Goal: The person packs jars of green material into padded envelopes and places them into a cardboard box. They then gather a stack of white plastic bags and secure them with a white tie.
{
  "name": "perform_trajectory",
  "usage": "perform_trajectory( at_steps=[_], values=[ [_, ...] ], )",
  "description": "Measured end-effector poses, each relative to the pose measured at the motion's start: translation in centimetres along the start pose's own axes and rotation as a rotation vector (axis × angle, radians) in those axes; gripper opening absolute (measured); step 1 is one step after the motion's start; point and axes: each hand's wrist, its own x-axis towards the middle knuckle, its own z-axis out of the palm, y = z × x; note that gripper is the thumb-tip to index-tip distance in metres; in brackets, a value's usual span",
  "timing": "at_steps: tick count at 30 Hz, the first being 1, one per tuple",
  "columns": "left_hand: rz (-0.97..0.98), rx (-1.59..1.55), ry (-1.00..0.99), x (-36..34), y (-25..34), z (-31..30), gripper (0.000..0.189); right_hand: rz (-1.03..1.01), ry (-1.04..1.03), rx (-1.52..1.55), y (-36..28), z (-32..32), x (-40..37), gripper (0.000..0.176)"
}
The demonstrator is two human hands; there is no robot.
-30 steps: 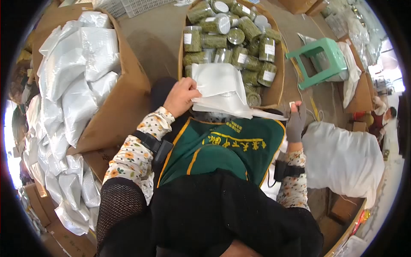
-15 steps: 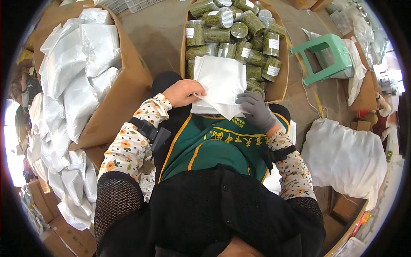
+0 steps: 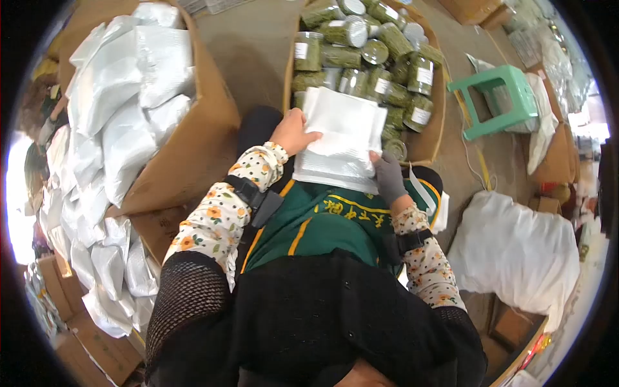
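Observation:
A white bubble-wrap bag [image 3: 338, 159] lies over my lap, its upper part overlapping the box of jars in this view. My left hand [image 3: 294, 133], bare, grips its left edge with the thumb on top. On the opposite edge, my right hand [image 3: 389, 175], in a grey glove with a bare thumb tip showing, pinches the bag; its other fingers are largely hidden under it. A thin white strip [image 3: 422, 190] hangs beside my right hand. Under the bag is my green apron [image 3: 335, 222] with yellow lettering.
Ahead stands a cardboard box [image 3: 440, 122] filled with clear jars [image 3: 391, 40] of green contents. A large carton [image 3: 193, 142] of puffy white packages is at left. To the right are a green stool [image 3: 500, 97] and a stuffed white sack [image 3: 516, 248]. Another person [image 3: 48, 109] is at far left.
The folded-up lower edge of the bag now lies flat. My hands have moved to its left and right sides, and the thin strip has appeared by my right hand.

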Motion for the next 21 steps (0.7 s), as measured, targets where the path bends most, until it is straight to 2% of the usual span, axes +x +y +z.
perform_trajectory(
  at_steps=[1,2,5,6,7,8,9,10,11,12,13,15,16,17,19,20,21],
  values=[
    [-0.016,0.006,0.062,0.1,-0.3,-0.1,0.053,0.007,-0.019,-0.138,-0.9,-0.3,-0.2,0.027],
    [-0.033,0.011,-0.018,0.4,-0.2,-0.3,0.058,0.079,-0.051,-0.047,-1.5,0.0,-0.1,0.027],
    [-0.142,-0.034,-0.186,1.4,-0.5,0.5,0.071,0.036,-0.265,0.002,-2.5,0.4,0.7,0.051],
    [-0.127,-0.092,-0.18,1.9,-1.1,1.6,0.076,0.02,-0.336,0.022,-2.7,0.5,1.2,0.06],
    [-0.126,-0.111,-0.203,2.8,-2.1,3.3,0.082,0.189,-0.33,0.176,-0.7,-0.5,3.6,0.064],
    [-0.131,-0.19,-0.193,2.6,-1.5,3.8,0.086,0.176,-0.425,0.131,-0.7,-1.2,4.0,0.067],
    [-0.192,-0.582,-0.235,0.8,0.8,2.4,0.086,0.226,-0.361,0.327,-1.4,-0.3,3.6,0.064],
    [-0.285,-0.835,-0.349,-0.4,3.3,0.6,0.082,-0.305,-0.406,-0.158,-1.4,-0.7,3.1,0.063],
    [-0.363,-1.092,-0.39,-0.5,3.7,0.7,0.066,-0.494,-0.461,-0.274,-2.0,-0.5,3.3,0.064],
    [-0.212,-1.377,-0.464,0.6,2.3,3.1,0.052,-0.691,-0.494,-0.373,-2.5,-0.3,3.5,0.065],
    [-0.18,-1.481,-0.46,-1.1,4.8,0.3,0.045,-0.526,-0.578,-0.113,-3.0,0.5,3.5,0.067],
    [-0.015,-1.658,-0.476,-2.3,6.0,-1.2,0.045,-0.381,-0.594,0.12,-3.3,1.5,3.4,0.069],
    [0.011,-1.626,-0.419,-2.9,6.7,-2.6,0.044,-0.422,-0.537,0.101,-3.4,1.9,3.7,0.069],
    [0.038,-1.593,-0.363,-3.5,7.4,-4.2,0.043,-0.597,-0.482,-0.138,-5.0,3.2,2.3,0.064],
    [0.058,-1.521,-0.212,-3.9,7.7,-7.6,0.037,-0.931,-0.244,-0.628,-8.2,5.8,-0.3,0.057],
    [0.227,-1.542,-0.112,-4.0,6.9,-9.8,0.034,-0.777,-0.295,-0.494,-9.1,6.4,-1.1,0.053],
    [0.225,-1.55,0.054,-4.5,6.9,-12.7,0.032,-0.619,-0.346,-0.363,-9.4,6.9,-1.3,0.049]
  ],
)
